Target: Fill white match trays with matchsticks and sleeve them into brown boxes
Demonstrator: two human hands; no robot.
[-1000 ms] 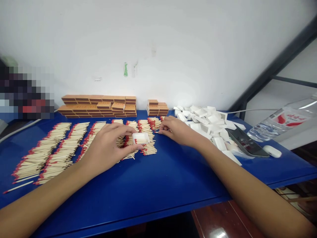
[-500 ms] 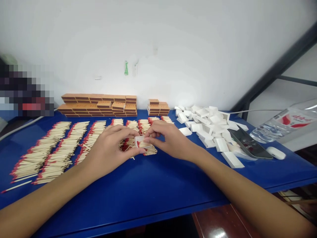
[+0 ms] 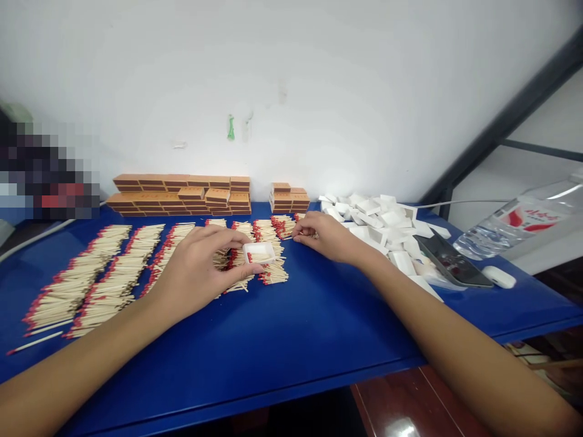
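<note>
My left hand (image 3: 207,258) grips a small white matchbox tray (image 3: 266,249) between thumb and fingers, tilted so its inside shows. A few red-headed matches lie in the tray. My right hand (image 3: 321,235) is at the right end of the back match piles (image 3: 283,226), thumb and fingers pinched together beside the match ends. Whether matches are between those fingertips is hidden. Beneath and around the tray lie more loose matches (image 3: 276,273). Left of my left hand, long rows of matches (image 3: 107,279) run front to back.
Orange-and-brown matchboxes (image 3: 168,197) are stacked along the wall, with a smaller stack (image 3: 289,199) beside them. On the right are heaped white trays (image 3: 378,221), a phone (image 3: 450,261), a white earphone case (image 3: 500,277) and a plastic bottle (image 3: 510,221). The blue table (image 3: 282,346) ends at a front edge.
My right hand has left the tray and moved right and back to the far match piles. My left hand still holds the tray, now with its inside more exposed.
</note>
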